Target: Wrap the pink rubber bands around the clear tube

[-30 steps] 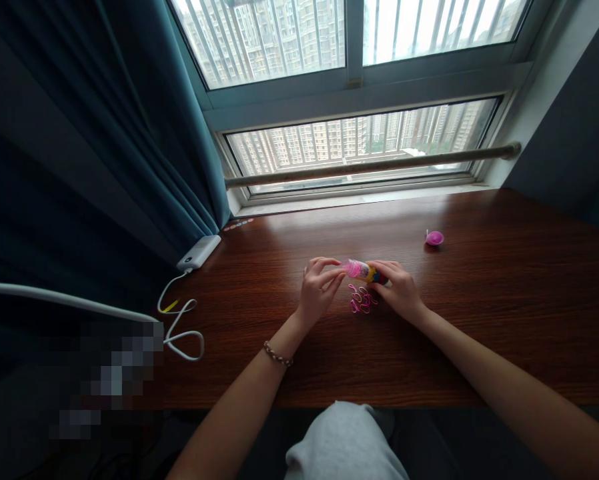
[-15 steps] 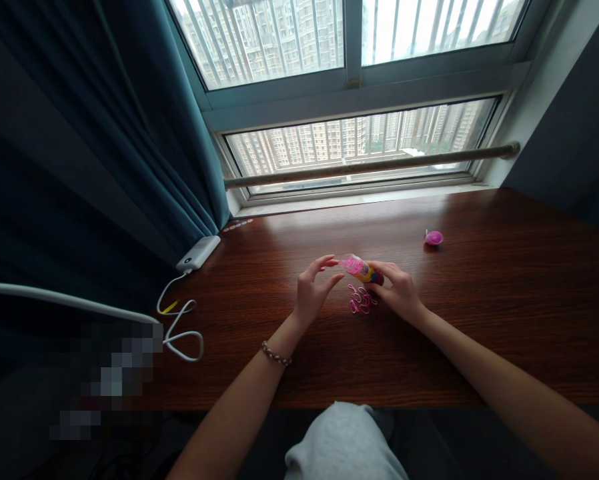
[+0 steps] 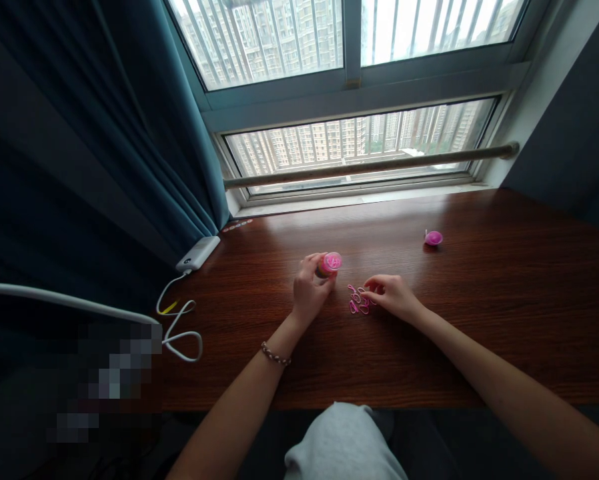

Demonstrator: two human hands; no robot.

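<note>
My left hand (image 3: 308, 291) is closed round a small pink bottle (image 3: 329, 263), held upright with its open mouth facing up, above the dark wooden sill (image 3: 429, 333). My right hand (image 3: 389, 296) rests on the wood just right of a little heap of pink elastic bands (image 3: 358, 299); its thumb and forefinger are pinched together at the heap's edge. Whether a band is between them is too small to tell.
A pink bottle cap (image 3: 433, 238) lies at the back right of the sill. A white power bank (image 3: 198, 253) with a looping white cable (image 3: 182, 333) sits at the left by the teal curtain (image 3: 129, 133). A rail (image 3: 369, 165) runs along the window.
The bottle has passed from my right hand to my left, which moved it left and turned it upright. My right hand dropped to the bands.
</note>
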